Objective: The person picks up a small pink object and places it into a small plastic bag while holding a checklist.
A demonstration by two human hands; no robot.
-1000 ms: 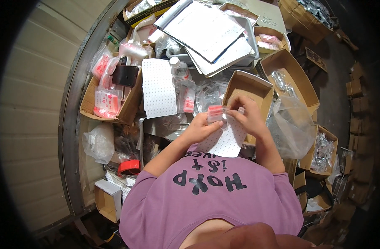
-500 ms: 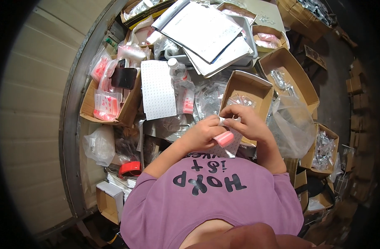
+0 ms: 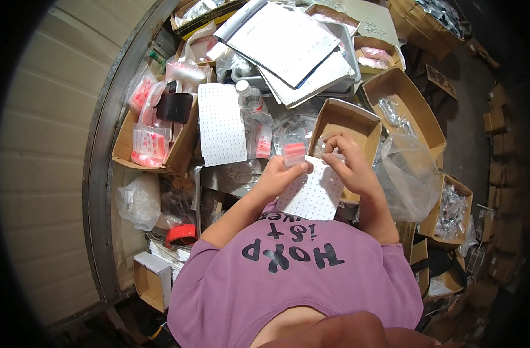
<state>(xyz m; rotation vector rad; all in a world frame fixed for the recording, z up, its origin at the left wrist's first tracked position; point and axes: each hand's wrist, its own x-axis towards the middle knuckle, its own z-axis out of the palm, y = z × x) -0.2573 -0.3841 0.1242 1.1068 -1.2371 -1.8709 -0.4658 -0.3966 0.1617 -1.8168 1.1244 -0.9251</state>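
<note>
My left hand [image 3: 284, 175] is closed on a small stack of clear zip bags [image 3: 294, 152] with red bands, held upright between thumb and fingers. Its thumb lies by the upper corner of a white label sheet [image 3: 310, 196] printed with rows of small marks, which rests at my front. My right hand [image 3: 352, 162] is above the near part of an open cardboard box [image 3: 349, 119], thumb and fingers curled together in a pinch. What they hold, if anything, is too small to make out. Small clear packets in that box are partly hidden behind this hand.
A second label sheet [image 3: 222, 124] lies beside a clear bottle [image 3: 249, 95]. Left of it, a carton of red-banded bags [image 3: 149, 145] has a dark phone [image 3: 174, 108] on top. Papers [image 3: 285, 43] cover a grey bin. A clear plastic bag [image 3: 407, 177] hangs right of my forearm.
My hands have moved apart. The bag stack has swung from below my left hand to above it, and the label sheet at my front is now more exposed. My right hand has shifted slightly.
</note>
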